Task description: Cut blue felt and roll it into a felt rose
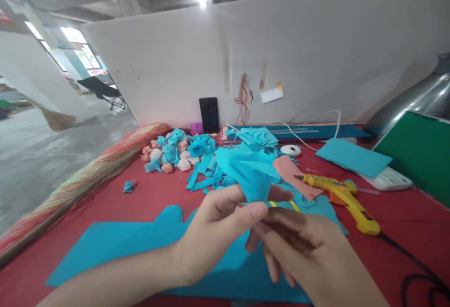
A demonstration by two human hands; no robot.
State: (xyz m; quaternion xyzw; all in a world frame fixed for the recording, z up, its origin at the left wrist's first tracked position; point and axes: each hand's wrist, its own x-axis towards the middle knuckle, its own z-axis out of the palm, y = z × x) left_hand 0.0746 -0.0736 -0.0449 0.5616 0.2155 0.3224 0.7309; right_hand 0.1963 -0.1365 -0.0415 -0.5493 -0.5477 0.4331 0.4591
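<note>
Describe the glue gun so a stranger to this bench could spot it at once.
Start at the red table and look to the right of the two hands. The glue gun lies on its side there, nozzle pointing left toward a pink felt scrap. It is the only yellow tool, with a black cord trailing from its handle.

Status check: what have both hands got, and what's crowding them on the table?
Left hand and right hand both pinch blue paper piece. Glue gun lies right, apart. Blue sheet underneath.
</note>
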